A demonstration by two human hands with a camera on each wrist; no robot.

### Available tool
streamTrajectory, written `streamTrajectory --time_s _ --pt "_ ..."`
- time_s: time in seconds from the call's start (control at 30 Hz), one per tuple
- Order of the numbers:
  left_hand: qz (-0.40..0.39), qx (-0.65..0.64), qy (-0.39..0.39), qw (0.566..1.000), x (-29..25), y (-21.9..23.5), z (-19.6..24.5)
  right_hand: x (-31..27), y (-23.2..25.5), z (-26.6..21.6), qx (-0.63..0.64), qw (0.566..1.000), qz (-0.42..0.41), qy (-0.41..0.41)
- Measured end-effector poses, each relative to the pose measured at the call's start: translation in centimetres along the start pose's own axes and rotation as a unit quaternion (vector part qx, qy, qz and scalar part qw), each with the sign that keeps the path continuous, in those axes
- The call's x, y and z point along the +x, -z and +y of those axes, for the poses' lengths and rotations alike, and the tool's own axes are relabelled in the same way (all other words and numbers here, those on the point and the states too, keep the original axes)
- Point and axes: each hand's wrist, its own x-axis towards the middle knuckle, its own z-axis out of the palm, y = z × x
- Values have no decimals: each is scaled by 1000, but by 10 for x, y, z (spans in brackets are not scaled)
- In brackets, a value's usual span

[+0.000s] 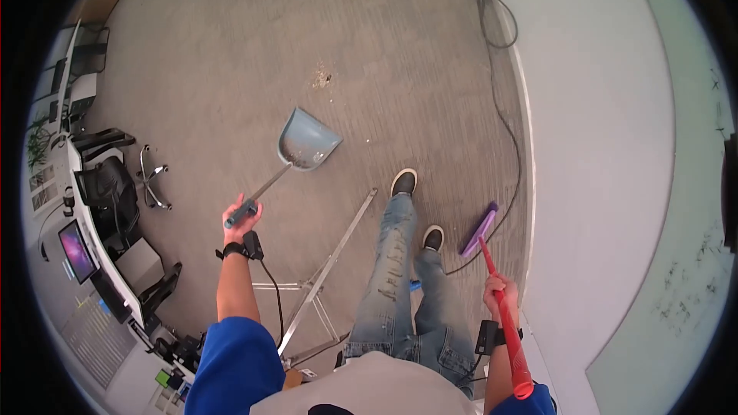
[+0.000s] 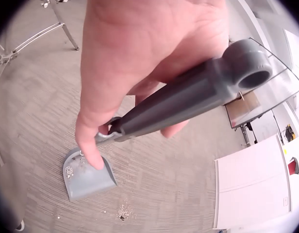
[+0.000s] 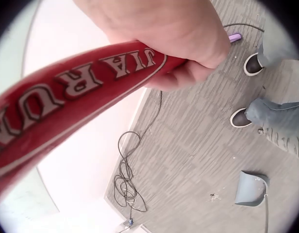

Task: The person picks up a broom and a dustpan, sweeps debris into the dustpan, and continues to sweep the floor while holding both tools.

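Note:
The left hand [image 1: 243,219] grips the dark grey handle [image 2: 176,102] of a long-handled dustpan [image 1: 309,141], whose blue-grey pan lies on the carpet with debris inside. Fingers of that hand curl round the handle in the left wrist view. In the right hand [image 3: 164,36] is the red handle [image 3: 72,92] of a broom, held with curled fingers. Its purple head [image 1: 480,229] is at floor level, right of the person's shoes. A small pile of debris [image 1: 321,77] lies on the carpet beyond the pan, with a few loose bits nearby.
A black cable [image 1: 513,138] runs along the right wall, coiled farther off [image 3: 125,187]. A metal stand [image 1: 330,273] is between the left arm and the legs. Desks, a monitor [image 1: 77,250] and an office chair [image 1: 111,188] line the left side.

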Motion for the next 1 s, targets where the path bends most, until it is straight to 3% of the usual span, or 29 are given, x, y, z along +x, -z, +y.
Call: streamTrajectory --time_s 0.07,0.13,0.2,0.27,0.33,0.4,0.43,0.47,0.5,0.53,0.57,0.6,0.63,0.7,0.77,0.87,0.93,1.0 --pt "-42 12 7 999 9 13 2 3 -5 -2 -9 1000 4 -2" --pt "1 -49 -4 999 -10 -1 0 4 -4 -5 -15 1000 9 -5" --pt "-20 -39 -33 998 -18 7 -2 5 0 -11 12 1000 -4 -5" --pt "31 -173 -86 981 -49 -7 -6 1 1 -12 1 1000 -7 18" --pt "41 -186 -124 974 -45 16 5 0 -2 -11 -4 999 -14 42" --pt "157 -209 -159 952 -67 -7 -3 2 4 -11 -12 998 -47 26" --pt "148 -201 -159 955 -76 -18 -12 2 5 -10 28 999 -43 13" --pt "212 -6 -144 967 -85 -27 -22 3 8 -13 40 998 -47 12" --pt "265 190 -128 937 -88 -39 -34 10 11 -15 54 997 -52 -5" --pt "230 157 -27 960 -81 -46 -51 17 15 -17 70 996 -53 -21" --pt "66 335 -39 939 -114 -81 -99 25 19 -18 38 997 -67 25" --pt "-53 433 15 900 -167 -141 -152 27 25 -14 10 995 -71 71" --pt "-115 500 116 850 -200 -181 -199 26 24 -12 44 995 -70 56" --pt "-149 538 361 747 -274 -247 -289 24 22 -6 90 992 -52 74" --pt "-148 536 548 625 -295 -260 -357 21 10 2 117 986 -43 107" --pt "-184 579 550 573 -314 -279 -413 7 20 4 44 985 -4 165" --pt "-140 625 507 577 -310 -277 -429 20 30 2 31 987 19 159" --pt "-178 635 554 508 -293 -270 -435 39 42 2 7 986 57 158"
